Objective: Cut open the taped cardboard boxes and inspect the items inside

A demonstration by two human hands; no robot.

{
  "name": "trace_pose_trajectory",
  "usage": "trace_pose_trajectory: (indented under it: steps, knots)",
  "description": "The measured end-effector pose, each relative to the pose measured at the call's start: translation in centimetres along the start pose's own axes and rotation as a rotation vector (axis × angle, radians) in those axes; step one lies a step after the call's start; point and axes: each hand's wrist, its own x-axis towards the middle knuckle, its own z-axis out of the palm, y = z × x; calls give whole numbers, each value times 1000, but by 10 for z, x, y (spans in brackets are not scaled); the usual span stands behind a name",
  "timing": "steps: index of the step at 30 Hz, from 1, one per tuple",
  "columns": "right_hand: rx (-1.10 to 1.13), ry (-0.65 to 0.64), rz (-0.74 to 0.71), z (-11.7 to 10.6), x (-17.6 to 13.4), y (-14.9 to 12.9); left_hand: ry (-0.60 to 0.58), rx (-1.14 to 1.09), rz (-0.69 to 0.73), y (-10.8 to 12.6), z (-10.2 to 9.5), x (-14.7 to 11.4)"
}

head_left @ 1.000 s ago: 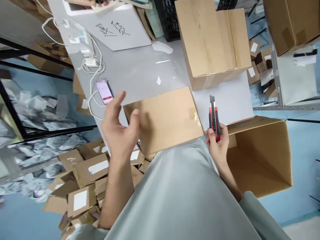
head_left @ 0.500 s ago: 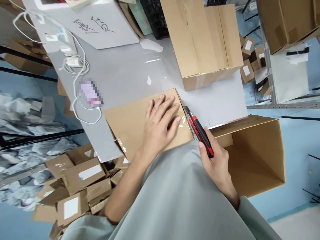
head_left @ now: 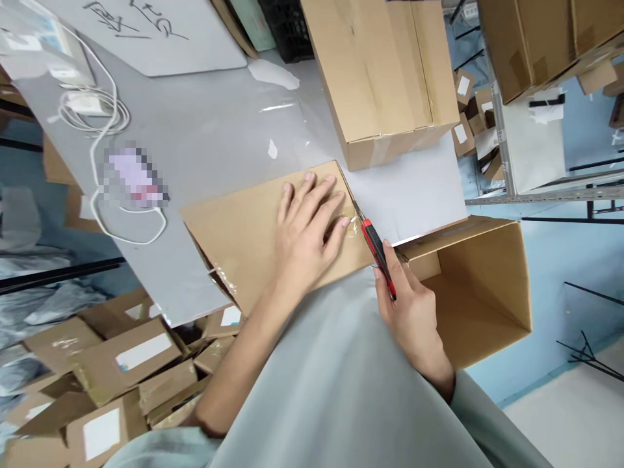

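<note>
A flat brown cardboard box (head_left: 234,234) lies at the table's front edge, against my clothing. My left hand (head_left: 307,237) rests on its top with the fingers stretched and slightly spread. Clear tape (head_left: 351,225) shows at the box's right end and also at its left end. My right hand (head_left: 407,302) is closed around a red and black utility knife (head_left: 376,250). The blade meets the upper part of the box's right edge; how deep it sits I cannot tell.
A large taped carton (head_left: 380,84) stands at the back of the grey table (head_left: 195,136). An open carton (head_left: 482,299) is at the right. White cables (head_left: 104,123) and a blurred-out item (head_left: 136,175) lie left. Several boxes (head_left: 131,351) are piled below left.
The utility knife has turned and moved slightly left, its blade now at the box's right edge. My left hand stays flat on the box. The whole view has shifted a little.
</note>
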Motion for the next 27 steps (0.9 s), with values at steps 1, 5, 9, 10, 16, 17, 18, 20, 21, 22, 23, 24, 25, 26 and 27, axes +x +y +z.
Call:
trace_pose_trajectory:
  steps: [1,5,9,10,16,17,18,20,21,22,23,24,25,26,27]
  knots:
    - [-46,-12,-7,-4,2,-5,4,0,5,0,1,0]
    - [-206,-118,3,-21,20,-29,27,-10,12,-2,5,-2]
    - [-286,-171,25,-36,27,-49,33,-15,33,-5,6,-2]
    - [-299,-175,23,-39,22,-51,34,-14,35,-6,6,-1]
    - [-355,-149,40,-45,-26,-37,39,-6,40,-7,8,2]
    - [-338,-141,47,-46,-31,-33,37,-8,39,-7,9,2]
    - [-308,-125,47,-47,-35,-30,32,-11,36,-7,9,2]
    - [-204,-73,35,-56,-42,-25,17,-24,27,-5,4,-1]
    - [-131,-40,35,-62,-45,-23,10,-34,19,-4,-1,-4]
    - [-54,-3,52,-68,-47,-20,9,-40,6,-3,-9,-9]
    - [22,37,90,-72,-48,-16,21,-37,-10,-1,-18,-16]
    - [88,75,150,-75,-46,-9,46,-20,-32,1,-27,-24]
    - [141,101,225,-73,-41,1,85,14,-57,2,-36,-33]
    - [184,116,303,-66,-32,13,129,62,-88,3,-44,-43]
    - [229,112,375,-53,-20,29,169,118,-123,2,-51,-52]
